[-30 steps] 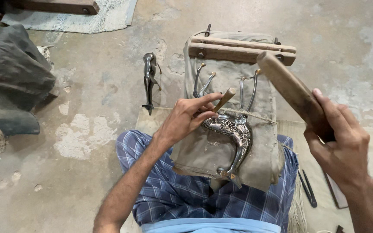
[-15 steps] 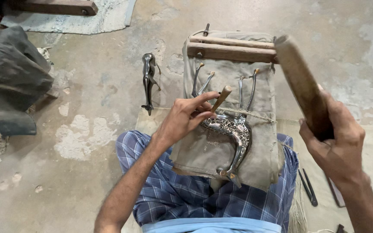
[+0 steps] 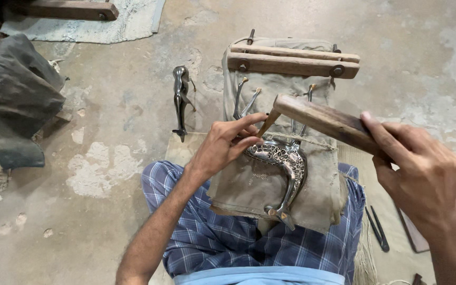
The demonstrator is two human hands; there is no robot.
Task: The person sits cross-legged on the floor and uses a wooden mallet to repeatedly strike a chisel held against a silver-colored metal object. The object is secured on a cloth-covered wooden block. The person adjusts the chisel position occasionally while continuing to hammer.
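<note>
Floor: bare concrete | metal figure [image 3: 283, 161] tied on cloth pad [image 3: 270, 195] over lap, partly patterned (rest plain) | left hand [image 3: 225, 145] grip pinching punch [image 3: 266, 123] | right hand [image 3: 423, 169] grip wrapped round wooden mallet [image 3: 325, 120]

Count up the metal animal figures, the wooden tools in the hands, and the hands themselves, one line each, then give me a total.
Metal animal figures: 2, the patterned figure on the cloth pad and the dark figure on the floor.
Wooden tools held: 2, the mallet and the punch.
Hands: 2, left hand and right hand.
Total: 6
</note>
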